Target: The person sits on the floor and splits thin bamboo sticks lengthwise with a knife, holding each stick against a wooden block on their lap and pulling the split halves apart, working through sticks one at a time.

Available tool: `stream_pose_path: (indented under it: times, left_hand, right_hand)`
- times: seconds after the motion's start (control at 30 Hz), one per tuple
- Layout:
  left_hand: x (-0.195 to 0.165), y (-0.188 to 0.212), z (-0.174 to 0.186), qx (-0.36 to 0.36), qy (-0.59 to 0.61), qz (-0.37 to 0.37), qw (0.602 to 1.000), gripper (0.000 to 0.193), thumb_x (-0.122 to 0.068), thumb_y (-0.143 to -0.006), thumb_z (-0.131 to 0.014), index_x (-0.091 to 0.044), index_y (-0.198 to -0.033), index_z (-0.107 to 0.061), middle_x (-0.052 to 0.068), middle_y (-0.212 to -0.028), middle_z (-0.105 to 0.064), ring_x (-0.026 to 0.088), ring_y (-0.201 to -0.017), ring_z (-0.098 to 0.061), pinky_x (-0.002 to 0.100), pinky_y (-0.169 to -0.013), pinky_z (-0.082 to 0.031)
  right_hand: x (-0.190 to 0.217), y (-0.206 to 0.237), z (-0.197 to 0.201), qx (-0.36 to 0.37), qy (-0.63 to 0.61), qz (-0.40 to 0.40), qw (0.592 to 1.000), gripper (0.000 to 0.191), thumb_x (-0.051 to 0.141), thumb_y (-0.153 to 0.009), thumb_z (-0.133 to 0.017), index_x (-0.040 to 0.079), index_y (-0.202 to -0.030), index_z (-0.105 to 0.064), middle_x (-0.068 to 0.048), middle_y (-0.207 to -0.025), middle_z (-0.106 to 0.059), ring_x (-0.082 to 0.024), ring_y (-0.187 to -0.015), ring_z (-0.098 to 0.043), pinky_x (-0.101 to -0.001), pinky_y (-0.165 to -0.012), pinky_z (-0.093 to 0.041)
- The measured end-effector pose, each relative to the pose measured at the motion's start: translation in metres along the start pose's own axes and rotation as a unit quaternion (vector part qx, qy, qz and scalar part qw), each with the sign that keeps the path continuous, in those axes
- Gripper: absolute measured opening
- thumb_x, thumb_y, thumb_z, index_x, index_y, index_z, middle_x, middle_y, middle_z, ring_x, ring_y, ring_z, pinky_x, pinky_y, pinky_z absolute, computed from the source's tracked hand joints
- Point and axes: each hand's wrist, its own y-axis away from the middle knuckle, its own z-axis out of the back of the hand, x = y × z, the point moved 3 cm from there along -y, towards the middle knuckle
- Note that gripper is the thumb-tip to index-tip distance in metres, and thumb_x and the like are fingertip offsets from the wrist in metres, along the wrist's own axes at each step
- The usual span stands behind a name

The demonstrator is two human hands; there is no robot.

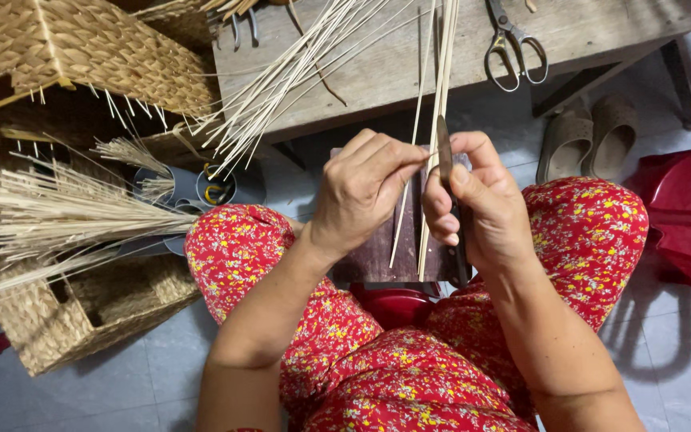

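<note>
Nearest to me are my knees in the red flowered trousers (377, 360), and across them lies a dark wooden board (377, 256). Over this board both my hands work. My left hand (361, 188) is closed in a pinch: thumb and first fingers press a thin pale strip (409, 180), which runs almost upright in the view, its lower end over the board and its upper end pointing away from me toward the table. My right hand (481, 208) is closed around a knife (445, 152); the blade points away from me too, nearly parallel with the strip, and its tip touches the strip just beside my left fingertips. A few more strips (440, 88) stand next to it along the same long axis (how many exactly I cannot tell).

Farther left, a bundle of pale fibres (49, 212) lies across a woven basket (81, 312). Beyond my hands is the wooden table (393, 68), with a fan of thin sticks (281, 88) hanging over its near edge and scissors (512, 44) on top. Sandals (589, 136) are on the floor beside it, and another woven basket (73, 44) at far left.
</note>
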Motion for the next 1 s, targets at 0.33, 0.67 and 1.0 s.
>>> stream_pose_path:
  times: [0.33,0.67,1.0]
  left_hand:
    - [-0.021,-0.007,0.028,-0.019,0.033,0.026,0.999,0.033,-0.007,-0.091,-0.080,-0.004,-0.119,-0.063,0.006,-0.103,-0.065,0.023,-0.091,-0.065,0.034,-0.079,-0.055]
    - [-0.062,0.002,0.046,-0.017,-0.043,-0.071,0.996,0.025,-0.008,-0.092,-0.087,-0.009,-0.112,-0.074,-0.001,-0.098,-0.058,0.019,-0.088,-0.056,0.032,-0.076,-0.049]
    - [-0.108,0.028,0.105,-0.140,0.120,0.031,0.982,0.015,-0.018,-0.092,-0.081,-0.009,-0.093,-0.068,0.000,-0.093,-0.051,0.013,-0.081,-0.054,0.025,-0.069,-0.048]
  right_hand:
    - [-0.006,-0.001,-0.001,0.021,0.049,0.011,0.999,0.026,0.018,-0.107,-0.062,0.012,-0.128,-0.048,-0.010,-0.083,-0.059,-0.014,-0.060,-0.053,-0.0240,-0.048,-0.042]
    - [-0.010,0.019,-0.023,0.082,0.182,0.002,0.980,0.023,0.007,-0.107,-0.056,0.003,-0.129,-0.049,-0.008,-0.103,-0.063,-0.010,-0.083,-0.062,-0.0206,-0.061,-0.047]
    - [-0.036,-0.024,-0.035,0.102,0.362,-0.014,0.926,0.022,0.015,-0.107,-0.055,0.009,-0.128,-0.054,0.002,-0.084,-0.060,-0.004,-0.070,-0.054,-0.0199,-0.057,-0.044]
